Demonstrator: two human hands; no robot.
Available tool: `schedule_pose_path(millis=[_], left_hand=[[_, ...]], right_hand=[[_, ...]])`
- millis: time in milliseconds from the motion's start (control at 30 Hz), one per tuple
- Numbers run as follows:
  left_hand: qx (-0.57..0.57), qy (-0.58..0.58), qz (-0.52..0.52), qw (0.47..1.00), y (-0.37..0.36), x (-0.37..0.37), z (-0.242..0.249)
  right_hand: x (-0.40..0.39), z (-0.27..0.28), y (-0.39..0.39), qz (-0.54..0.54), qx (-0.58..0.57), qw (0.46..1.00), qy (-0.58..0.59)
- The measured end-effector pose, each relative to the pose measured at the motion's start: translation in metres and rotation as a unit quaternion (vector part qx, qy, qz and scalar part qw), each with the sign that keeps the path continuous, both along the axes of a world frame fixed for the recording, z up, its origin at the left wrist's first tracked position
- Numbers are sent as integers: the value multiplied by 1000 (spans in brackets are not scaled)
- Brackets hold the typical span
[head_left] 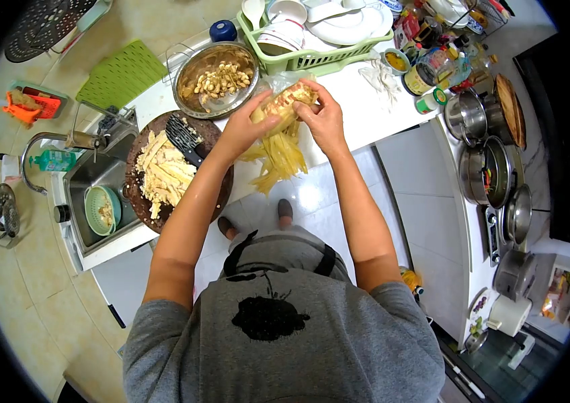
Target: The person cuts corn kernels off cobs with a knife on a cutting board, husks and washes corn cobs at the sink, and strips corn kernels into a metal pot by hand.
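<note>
Both my hands are closed around a pale yellow vegetable with limp yellow leaves [278,161], which looks like pickled greens. Reddish marks show on its thick upper part. My left hand [253,127] grips it from the left, and my right hand [325,117] holds its right end with the thumb on top. The leaves hang below, over the counter edge. Clear plastic lies behind the vegetable. Left of my left forearm, a round dark chopping board [214,185] carries a pile of pale chopped strips [164,168] and a black knife [184,138].
A metal bowl [187,101] of peanut-like pieces stands behind the board. Beyond it is a green dish rack [305,62] with bowls and plates. The sink [127,151] at left holds a green colander [102,209]. Bottles [433,67] and several pots [465,115] crowd the right.
</note>
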State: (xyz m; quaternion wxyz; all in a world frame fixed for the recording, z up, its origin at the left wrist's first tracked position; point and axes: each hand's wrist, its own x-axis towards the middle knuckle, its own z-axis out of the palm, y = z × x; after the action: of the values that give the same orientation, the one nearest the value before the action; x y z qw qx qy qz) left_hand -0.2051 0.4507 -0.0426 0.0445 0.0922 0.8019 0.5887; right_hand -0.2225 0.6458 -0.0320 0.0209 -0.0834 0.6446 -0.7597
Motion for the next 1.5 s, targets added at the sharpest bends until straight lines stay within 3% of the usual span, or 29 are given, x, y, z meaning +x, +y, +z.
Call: schedule_pose_path(millis=[33,200,233,367,467,567,667,867,1100,1233,1333,1433,1500], left_hand=[[73,-79,-22,994,1,1,3],[81,-28,-19,996,6,3,4],[93,-18,-9,995,6,2,2],[186,-72,29,979,10,6,7],[216,-102,54,969,7,6,1],[256,-126,74,955,9,9,2],[256,-125,86,955,6,11,0],[295,-158,91,938,-2,12,0],[412,-146,116,892,-7,10,-11],[439,-138,95,883,-17,5,-5],[423,-128,105,891,-14,9,-11],[408,-166,121,889,-13,12,-12],[408,-191,123,884,-14,11,-5]], right_hand=[[0,0,-2,3,-4,1000,-7],[2,-7,-16,-40,-34,997,-50],[2,-10,-24,-75,-20,997,24],[4,-12,-41,-131,-62,989,24],[5,-6,-45,-179,-81,979,-51],[-4,-28,-46,-152,12,987,-41],[2,-5,-49,-151,-67,985,-47],[-9,-31,-47,-64,-56,996,-9],[6,-44,-48,-100,255,962,-2],[27,-58,-52,-21,285,958,-29],[27,-63,-55,11,367,930,16],[15,-69,-44,87,341,935,-39],[5,-68,-41,-28,262,963,56]])
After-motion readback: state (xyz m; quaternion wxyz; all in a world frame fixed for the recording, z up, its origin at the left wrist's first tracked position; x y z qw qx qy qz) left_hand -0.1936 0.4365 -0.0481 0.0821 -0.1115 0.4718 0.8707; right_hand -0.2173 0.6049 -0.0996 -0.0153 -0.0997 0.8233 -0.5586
